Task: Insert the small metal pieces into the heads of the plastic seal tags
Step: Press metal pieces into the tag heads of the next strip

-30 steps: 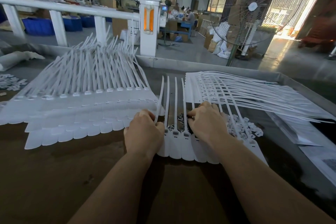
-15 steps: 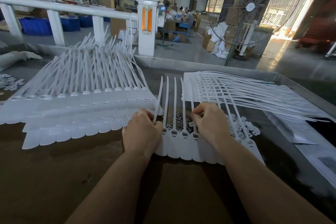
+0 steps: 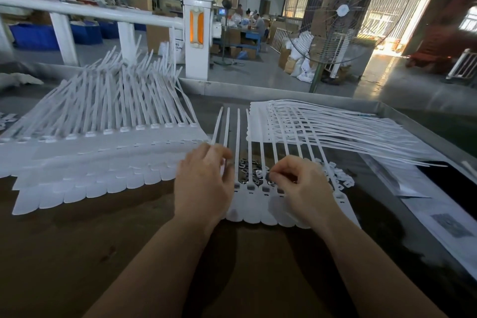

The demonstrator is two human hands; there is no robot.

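Your right hand (image 3: 302, 183) fingers (image 3: 277, 171) pinch a small metal piece (image 3: 267, 176) just above the tag heads (image 3: 265, 189); your left hand (image 3: 204, 178) curls around a strap at the row's left edge. Next, I judge, seat the piece squarely in an open head on the bench (image 3: 77, 253)

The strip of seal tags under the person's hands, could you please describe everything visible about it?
The strip of seal tags is white, slightly translucent plastic: flat scalloped flags joined side by side, each with a small slotted head and a thin tail pointing away. It lies flat on the brown table, over scattered small metal pieces. The left hand rests on its left end; the right hand pinches something small above the heads.
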